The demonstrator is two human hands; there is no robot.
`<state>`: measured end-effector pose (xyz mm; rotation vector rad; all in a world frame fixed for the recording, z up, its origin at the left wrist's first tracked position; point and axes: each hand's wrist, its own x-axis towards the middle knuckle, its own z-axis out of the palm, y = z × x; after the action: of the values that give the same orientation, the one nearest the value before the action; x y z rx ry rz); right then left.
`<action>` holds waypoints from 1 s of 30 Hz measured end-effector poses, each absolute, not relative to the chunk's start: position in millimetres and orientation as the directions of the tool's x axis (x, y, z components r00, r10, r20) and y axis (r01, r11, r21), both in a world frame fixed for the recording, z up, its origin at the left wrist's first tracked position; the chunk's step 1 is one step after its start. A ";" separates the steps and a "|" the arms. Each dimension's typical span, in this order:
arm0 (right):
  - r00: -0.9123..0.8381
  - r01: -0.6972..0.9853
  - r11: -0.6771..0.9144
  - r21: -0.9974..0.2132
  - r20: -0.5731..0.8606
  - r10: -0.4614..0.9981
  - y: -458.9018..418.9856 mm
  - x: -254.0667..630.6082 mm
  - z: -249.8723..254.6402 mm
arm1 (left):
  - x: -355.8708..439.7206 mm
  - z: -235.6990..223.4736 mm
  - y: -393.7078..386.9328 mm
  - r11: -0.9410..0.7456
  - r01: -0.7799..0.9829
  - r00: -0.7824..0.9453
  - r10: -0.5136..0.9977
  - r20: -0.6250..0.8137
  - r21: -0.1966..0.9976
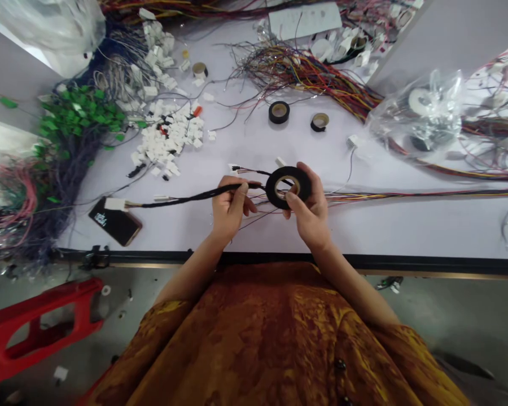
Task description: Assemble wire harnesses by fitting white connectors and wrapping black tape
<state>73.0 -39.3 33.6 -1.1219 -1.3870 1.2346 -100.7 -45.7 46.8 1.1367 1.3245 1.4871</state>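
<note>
My left hand (231, 207) grips a black-taped wire harness (198, 197) near its end, where loose thin wires fan out towards the tape. My right hand (310, 211) holds a roll of black cloth tape (288, 187) upright by its rim, with the thumb at the lower edge. The roll sits just right of my left hand and the two hands are apart. A white connector (115, 204) ends the harness at the far left. Several coloured wires (364, 195) run behind my right hand across the white table (254, 234).
Two more tape rolls (278, 111) stand ahead. White connectors (167, 135), green-tagged wire bundles (78, 118), a black phone (115, 221) and a plastic bag (419, 113) lie about. A red stool (34, 327) stands on the floor left, below the table edge.
</note>
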 end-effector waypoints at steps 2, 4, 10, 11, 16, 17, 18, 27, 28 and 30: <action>-0.189 0.193 0.197 -0.961 0.160 0.969 -51.0 73.7 29.7 | -101.4 52.4 -45.0 -0.042 -0.024 -0.266 0.963 0.034 0.999; -0.311 0.315 0.312 -0.896 0.213 0.926 -60.2 73.8 27.7 | -101.9 55.5 -45.0 -0.006 -0.030 -0.266 0.964 -0.002 1.000; -0.213 0.281 0.123 -0.952 0.063 0.975 -24.9 64.8 49.9 | -102.6 60.3 -53.1 -0.194 0.247 -0.083 0.972 0.220 0.949; -0.214 0.262 0.013 -0.965 -0.045 0.976 -9.8 60.9 53.7 | -103.5 60.8 -54.7 -0.274 0.354 0.015 0.958 0.288 0.894; -0.322 0.133 -0.329 -0.935 -0.355 0.878 38.6 53.6 56.2 | -110.8 56.5 -52.3 -0.442 0.553 0.160 0.888 0.430 0.707; -0.291 0.098 -0.327 -0.940 -0.341 0.894 33.9 57.2 54.3 | -111.5 54.6 -49.4 -0.401 0.526 0.087 0.903 0.422 0.750; -0.252 0.082 -0.282 -0.956 -0.294 0.922 23.8 62.4 52.0 | -111.6 52.8 -46.1 -0.342 0.473 0.002 0.922 0.388 0.812; -0.194 0.213 0.120 -0.970 0.078 0.978 -27.2 74.4 42.8 | -95.1 61.8 -35.7 -0.123 0.164 -0.118 0.983 0.143 0.979; -0.141 0.188 0.020 -0.982 -0.007 0.990 -10.6 69.2 43.7 | -95.0 61.6 -38.1 -0.163 0.233 -0.048 0.983 0.179 0.959; -0.161 0.145 -0.185 -0.972 -0.208 0.965 21.8 62.1 44.4 | -96.9 57.9 -41.2 -0.245 0.367 0.072 0.969 0.235 0.897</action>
<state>62.1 21.8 44.4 -1.3670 -1.3374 1.4269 -96.9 -41.2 57.9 1.6942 1.3402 1.1654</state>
